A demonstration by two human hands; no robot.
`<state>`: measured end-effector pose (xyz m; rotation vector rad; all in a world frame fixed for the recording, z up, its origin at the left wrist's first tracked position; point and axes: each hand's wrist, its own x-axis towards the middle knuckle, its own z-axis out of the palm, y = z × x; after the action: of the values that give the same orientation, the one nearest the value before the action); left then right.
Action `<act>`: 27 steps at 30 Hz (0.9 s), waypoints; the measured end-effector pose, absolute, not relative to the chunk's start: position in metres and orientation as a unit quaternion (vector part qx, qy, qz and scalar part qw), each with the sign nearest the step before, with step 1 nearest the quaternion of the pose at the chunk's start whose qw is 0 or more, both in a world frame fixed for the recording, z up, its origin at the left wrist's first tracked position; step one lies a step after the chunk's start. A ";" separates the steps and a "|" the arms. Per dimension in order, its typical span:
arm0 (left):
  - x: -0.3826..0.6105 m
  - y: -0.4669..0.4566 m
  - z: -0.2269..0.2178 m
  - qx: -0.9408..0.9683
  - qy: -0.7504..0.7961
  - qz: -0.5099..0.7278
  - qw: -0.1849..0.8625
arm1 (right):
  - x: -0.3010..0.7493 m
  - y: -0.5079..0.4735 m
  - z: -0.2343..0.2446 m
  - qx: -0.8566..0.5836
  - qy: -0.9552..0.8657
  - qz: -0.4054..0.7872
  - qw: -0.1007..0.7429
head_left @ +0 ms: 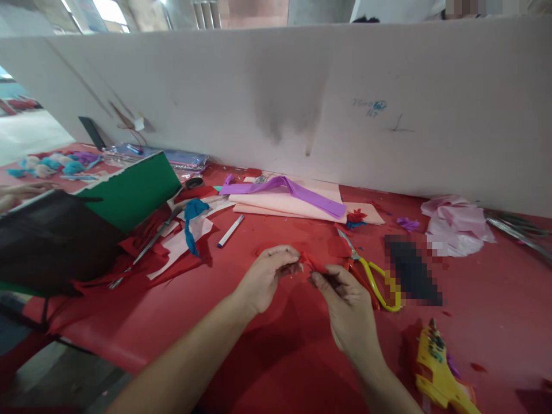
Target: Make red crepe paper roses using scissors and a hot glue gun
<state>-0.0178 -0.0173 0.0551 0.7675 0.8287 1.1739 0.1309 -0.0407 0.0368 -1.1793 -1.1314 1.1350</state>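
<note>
Over the middle of the red table, my left hand (268,277) and my right hand (352,305) face each other, a small gap between them. A red crepe paper strip (316,264) stretches across that gap, pinched at its left part by my left fingers and at its right by my right thumb and fingers. Part of the strip lies hidden behind the fingers. Just right of my right hand rest scissors (374,279) with yellow handles, their blades pointing away. A white marker (230,231) lies beyond my left hand.
Folded peach paper (284,208) carries a purple strip (280,187) at the back. A yellow glue gun (437,368) is at front right. Pink plastic (457,224) and a pixelated dark object (414,270) lie right. A green panel (138,187) and scraps stand left. A white partition (207,98) rises behind.
</note>
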 end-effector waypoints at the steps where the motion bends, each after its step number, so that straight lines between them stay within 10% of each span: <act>1: -0.018 -0.018 0.055 0.336 0.370 0.530 0.684 | 0.131 -0.040 0.037 -0.495 -0.467 0.487 0.548; 27: -0.006 -0.019 0.050 0.458 0.330 0.541 0.623 | 0.133 -0.044 0.044 -0.456 -0.487 0.521 0.534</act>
<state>-0.0062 -0.0194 0.0499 1.0530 0.7574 1.2428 0.1328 -0.0444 0.0443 -1.0858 -1.1598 1.2406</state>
